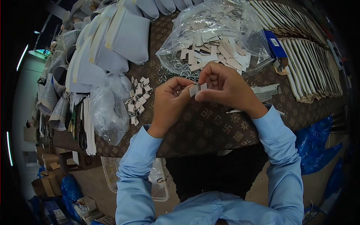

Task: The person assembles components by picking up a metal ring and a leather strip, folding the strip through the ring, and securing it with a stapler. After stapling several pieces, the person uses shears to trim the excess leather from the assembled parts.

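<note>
My left hand (169, 101) and my right hand (225, 88) meet above the patterned brown table (210, 123). Together they pinch a small grey strip (197, 89) with a metal ring at its top, held between thumbs and forefingers. Just behind my hands lies an open clear plastic bag (215, 35) full of pale strips, with several metal rings (180, 69) spilling at its mouth. To the left of my left hand sits a small heap of strips with rings on them (138, 98).
Stacks of grey fabric pieces (112, 41) and a crumpled clear bag (108, 108) lie at left. Rows of folded strips (311, 63) and a blue box (273, 43) fill the right. Scissors (80, 131) lie at the left edge. Boxes stand on the floor below.
</note>
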A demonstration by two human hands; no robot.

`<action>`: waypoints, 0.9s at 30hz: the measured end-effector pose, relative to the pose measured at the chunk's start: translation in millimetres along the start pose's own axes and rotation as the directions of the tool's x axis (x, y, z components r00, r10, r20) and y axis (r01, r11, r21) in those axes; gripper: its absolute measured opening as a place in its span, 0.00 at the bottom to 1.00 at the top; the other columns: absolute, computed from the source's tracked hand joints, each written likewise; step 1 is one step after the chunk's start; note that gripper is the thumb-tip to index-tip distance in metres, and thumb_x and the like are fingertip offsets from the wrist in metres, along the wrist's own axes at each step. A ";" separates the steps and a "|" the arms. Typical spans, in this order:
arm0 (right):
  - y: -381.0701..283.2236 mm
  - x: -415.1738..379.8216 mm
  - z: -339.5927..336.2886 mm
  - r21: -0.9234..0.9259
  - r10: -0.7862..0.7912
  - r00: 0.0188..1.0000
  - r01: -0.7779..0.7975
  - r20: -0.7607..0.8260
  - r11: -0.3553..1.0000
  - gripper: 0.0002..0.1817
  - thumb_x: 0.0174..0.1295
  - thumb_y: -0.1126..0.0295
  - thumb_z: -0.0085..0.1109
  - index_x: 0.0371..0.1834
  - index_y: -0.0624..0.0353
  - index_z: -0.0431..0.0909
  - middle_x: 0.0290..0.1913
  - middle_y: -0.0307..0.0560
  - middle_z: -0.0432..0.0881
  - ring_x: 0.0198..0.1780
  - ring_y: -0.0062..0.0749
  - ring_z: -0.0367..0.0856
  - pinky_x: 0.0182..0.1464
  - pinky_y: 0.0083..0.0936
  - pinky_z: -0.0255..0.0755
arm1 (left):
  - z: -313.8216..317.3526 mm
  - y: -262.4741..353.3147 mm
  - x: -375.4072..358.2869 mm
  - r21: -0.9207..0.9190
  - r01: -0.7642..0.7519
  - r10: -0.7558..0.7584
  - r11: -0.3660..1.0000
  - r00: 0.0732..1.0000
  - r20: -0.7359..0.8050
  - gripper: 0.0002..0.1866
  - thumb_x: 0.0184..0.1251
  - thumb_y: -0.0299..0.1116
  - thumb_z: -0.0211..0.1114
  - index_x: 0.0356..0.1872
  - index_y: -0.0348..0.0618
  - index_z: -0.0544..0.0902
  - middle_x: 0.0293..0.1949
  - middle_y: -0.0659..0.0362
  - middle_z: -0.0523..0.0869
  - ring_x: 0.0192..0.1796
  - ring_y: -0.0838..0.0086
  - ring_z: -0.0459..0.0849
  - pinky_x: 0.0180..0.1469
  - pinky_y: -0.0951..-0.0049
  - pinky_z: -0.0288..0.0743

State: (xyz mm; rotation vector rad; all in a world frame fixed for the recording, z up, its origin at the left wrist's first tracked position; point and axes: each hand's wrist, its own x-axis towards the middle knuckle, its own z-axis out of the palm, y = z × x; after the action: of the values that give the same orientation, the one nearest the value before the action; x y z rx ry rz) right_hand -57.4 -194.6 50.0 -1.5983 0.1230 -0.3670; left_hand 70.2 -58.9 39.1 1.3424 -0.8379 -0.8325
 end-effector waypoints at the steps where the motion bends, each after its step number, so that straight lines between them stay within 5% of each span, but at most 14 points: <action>1: 0.2 -1.1 2.2 -0.173 -0.090 0.995 0.082 -0.039 0.981 0.14 0.55 0.66 0.68 0.35 0.60 0.73 0.24 0.34 0.76 0.24 0.12 0.72 0.26 0.09 0.65 | 1.9 -1.0 -1.8 0.186 -0.094 0.107 0.978 0.992 -0.062 0.08 0.64 0.26 0.62 0.39 0.31 0.79 0.31 0.58 0.84 0.32 0.81 0.82 0.33 0.82 0.76; 4: -1.6 -3.0 4.7 -0.408 -0.141 0.988 0.101 -0.069 0.908 0.17 0.53 0.64 0.70 0.38 0.60 0.73 0.24 0.33 0.74 0.25 0.10 0.68 0.26 0.08 0.61 | 9.8 0.7 -7.1 0.351 -0.179 0.225 0.919 0.970 -0.096 0.07 0.63 0.26 0.63 0.38 0.31 0.80 0.30 0.61 0.84 0.32 0.86 0.80 0.33 0.85 0.74; 8: 1.2 -3.0 -0.7 -0.385 -0.152 0.987 0.123 -0.048 0.915 0.15 0.55 0.68 0.67 0.41 0.61 0.74 0.25 0.34 0.75 0.27 0.12 0.71 0.28 0.10 0.64 | 1.9 0.6 -2.3 0.181 -0.129 0.154 0.975 0.980 -0.128 0.08 0.63 0.25 0.63 0.39 0.31 0.79 0.30 0.62 0.83 0.32 0.84 0.81 0.34 0.85 0.75; 13: 5.4 -4.2 -8.5 -0.311 -0.122 0.992 0.108 -0.025 0.944 0.12 0.60 0.76 0.59 0.46 0.63 0.71 0.29 0.40 0.80 0.32 0.18 0.79 0.34 0.15 0.70 | -5.6 9.2 4.2 0.001 -0.001 0.001 1.000 0.996 0.091 0.13 0.62 0.24 0.63 0.47 0.30 0.77 0.32 0.62 0.83 0.36 0.80 0.82 0.41 0.83 0.76; 19: 6.6 -5.7 -6.7 -0.430 -0.183 0.978 0.207 0.097 0.879 0.16 0.59 0.79 0.58 0.50 0.62 0.68 0.33 0.46 0.83 0.34 0.24 0.82 0.37 0.19 0.73 | -12.0 16.4 5.3 0.183 0.018 -0.058 0.983 0.975 0.217 0.12 0.60 0.23 0.65 0.45 0.31 0.80 0.36 0.58 0.85 0.40 0.80 0.83 0.44 0.83 0.76; 27: 7.3 -3.7 -5.4 -0.312 -0.167 0.986 0.162 0.012 0.936 0.18 0.59 0.80 0.57 0.52 0.63 0.67 0.33 0.45 0.83 0.35 0.22 0.82 0.38 0.19 0.74 | -7.7 11.3 1.2 0.218 -0.027 0.005 0.976 0.995 0.100 0.10 0.61 0.25 0.66 0.42 0.33 0.81 0.37 0.59 0.85 0.39 0.81 0.83 0.42 0.83 0.76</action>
State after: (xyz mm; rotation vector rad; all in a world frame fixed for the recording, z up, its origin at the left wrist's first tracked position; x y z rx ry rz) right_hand -61.5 -199.1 42.4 -1.9269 0.0598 -0.5088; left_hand 77.8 -55.8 50.1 1.4938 -1.0413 -0.8173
